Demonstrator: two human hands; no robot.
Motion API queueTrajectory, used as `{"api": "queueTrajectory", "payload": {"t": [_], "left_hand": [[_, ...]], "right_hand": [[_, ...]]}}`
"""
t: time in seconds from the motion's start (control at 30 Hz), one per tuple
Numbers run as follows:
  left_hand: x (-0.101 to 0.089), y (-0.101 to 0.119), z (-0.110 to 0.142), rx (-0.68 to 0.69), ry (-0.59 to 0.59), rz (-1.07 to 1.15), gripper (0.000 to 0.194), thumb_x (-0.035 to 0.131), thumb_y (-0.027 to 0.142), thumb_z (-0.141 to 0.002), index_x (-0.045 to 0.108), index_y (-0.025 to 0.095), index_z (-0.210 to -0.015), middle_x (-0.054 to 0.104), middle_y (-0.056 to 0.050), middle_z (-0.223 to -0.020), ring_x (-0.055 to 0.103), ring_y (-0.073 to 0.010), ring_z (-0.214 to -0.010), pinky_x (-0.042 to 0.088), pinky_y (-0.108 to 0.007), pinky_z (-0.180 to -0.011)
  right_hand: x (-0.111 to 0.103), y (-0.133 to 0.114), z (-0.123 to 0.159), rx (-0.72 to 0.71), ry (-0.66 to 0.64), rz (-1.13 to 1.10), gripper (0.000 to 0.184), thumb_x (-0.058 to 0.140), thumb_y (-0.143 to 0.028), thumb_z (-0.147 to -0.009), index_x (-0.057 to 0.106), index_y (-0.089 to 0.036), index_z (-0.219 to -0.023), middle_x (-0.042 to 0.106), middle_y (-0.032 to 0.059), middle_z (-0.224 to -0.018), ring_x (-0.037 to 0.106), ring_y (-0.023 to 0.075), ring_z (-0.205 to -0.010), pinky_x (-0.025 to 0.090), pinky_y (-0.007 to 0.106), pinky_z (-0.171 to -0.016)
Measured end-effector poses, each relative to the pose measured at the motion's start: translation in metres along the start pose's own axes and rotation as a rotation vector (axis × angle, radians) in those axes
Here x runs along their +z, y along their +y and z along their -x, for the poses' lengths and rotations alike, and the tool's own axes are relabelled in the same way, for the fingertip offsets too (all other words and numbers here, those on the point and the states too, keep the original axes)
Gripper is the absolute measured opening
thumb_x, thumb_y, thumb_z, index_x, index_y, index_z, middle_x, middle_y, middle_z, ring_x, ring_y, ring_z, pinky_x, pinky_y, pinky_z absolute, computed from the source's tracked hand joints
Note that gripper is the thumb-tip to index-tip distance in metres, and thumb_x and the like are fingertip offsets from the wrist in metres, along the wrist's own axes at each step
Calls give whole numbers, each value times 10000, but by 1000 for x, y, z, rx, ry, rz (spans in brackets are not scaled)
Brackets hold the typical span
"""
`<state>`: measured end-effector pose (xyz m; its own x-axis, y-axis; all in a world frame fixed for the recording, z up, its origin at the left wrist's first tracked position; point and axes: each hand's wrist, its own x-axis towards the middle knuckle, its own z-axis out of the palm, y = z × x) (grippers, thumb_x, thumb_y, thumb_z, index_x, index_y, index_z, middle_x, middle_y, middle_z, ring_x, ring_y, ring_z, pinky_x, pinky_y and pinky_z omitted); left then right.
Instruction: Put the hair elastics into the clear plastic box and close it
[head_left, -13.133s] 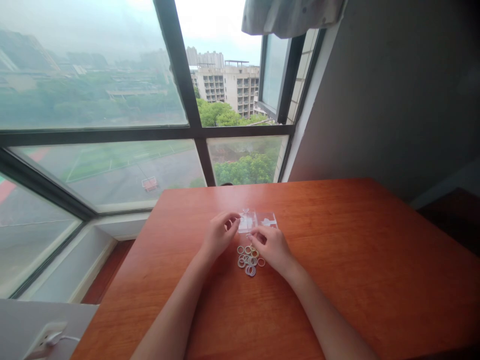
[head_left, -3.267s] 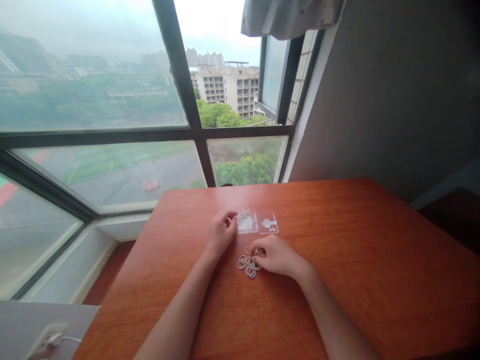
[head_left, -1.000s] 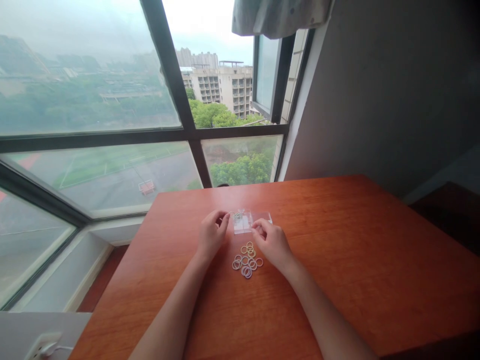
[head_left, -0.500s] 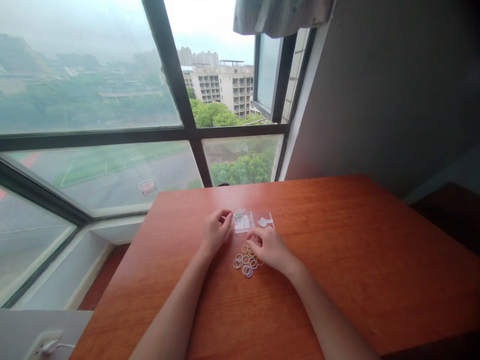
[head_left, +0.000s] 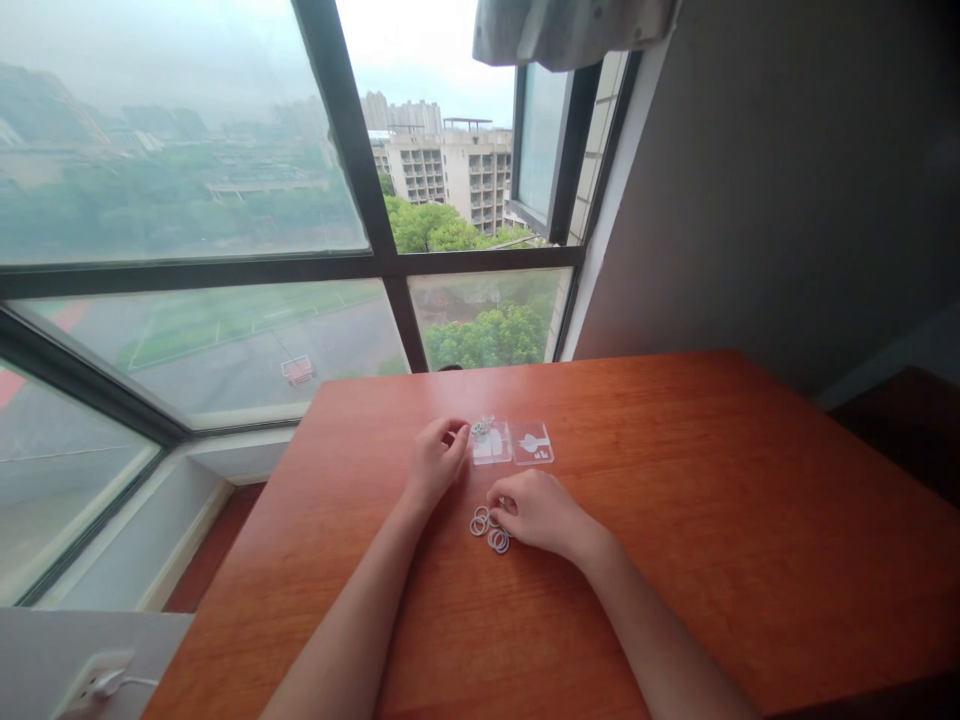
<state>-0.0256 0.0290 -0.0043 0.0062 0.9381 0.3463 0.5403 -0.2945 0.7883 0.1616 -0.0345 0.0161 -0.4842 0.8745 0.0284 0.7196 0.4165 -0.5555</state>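
A small clear plastic box (head_left: pixel 491 452) lies opened on the table, its lid (head_left: pixel 533 444) folded out to the right. Pale greenish hair ties (head_left: pixel 480 430) sit in the box's far left part. My left hand (head_left: pixel 439 460) is closed at the box's left edge, thumb and fingertips against it. In front of the box, several small grey and purplish hair ties (head_left: pixel 498 541) are loose on the wood. My right hand (head_left: pixel 536 508) reaches over this pile with its fingers pinched. A yellowish tie shows between thumb and fingers; other ties are hidden beneath the hand.
The reddish-brown wooden table (head_left: pixel 690 520) extends far to the right. Large windows (head_left: pixel 180 190) stand behind and to the left. A grey wall (head_left: pixel 765 190) rises at the right, and a socket with a white plug (head_left: pixel 109 683) is at lower left.
My right hand has moved down from beside the lid onto the loose hair ties, uncovering the lid. My left hand stays at the box. The view has shifted slightly.
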Motion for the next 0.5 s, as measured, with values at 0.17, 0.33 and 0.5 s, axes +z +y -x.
{"api": "queueTrajectory", "payload": {"t": [0.17, 0.33, 0.5], "left_hand": [[1, 0, 0, 12, -11, -26, 202, 545, 328, -856, 666, 171, -819, 683, -30, -768, 594, -137, -640, 450, -233, -588], [1, 1, 1, 20, -10, -26, 194, 540, 316, -859, 665, 172, -822, 683, -31, -778, 593, -139, -646, 447, -233, -591], [0, 4, 4, 58, -33, -44, 164, 541, 285, -864, 665, 178, -854, 668, -26, -776, 581, -134, -651, 437, -228, -588]], "right_hand": [[1, -2, 0, 20, -33, 72, 140, 572, -242, -817, 711, -235, -830, 709, -1, -746, 613, 139, -677, 301, 234, -576], [0, -2, 0, 23, -6, 23, 110, 580, -231, -816, 686, -232, -844, 691, -18, -726, 593, 126, -665, 282, 225, -575], [-1, 0, -3, 55, 134, -58, 68, 582, -238, -831, 649, -226, -825, 642, -33, -671, 543, 112, -613, 288, 217, -574]]}}
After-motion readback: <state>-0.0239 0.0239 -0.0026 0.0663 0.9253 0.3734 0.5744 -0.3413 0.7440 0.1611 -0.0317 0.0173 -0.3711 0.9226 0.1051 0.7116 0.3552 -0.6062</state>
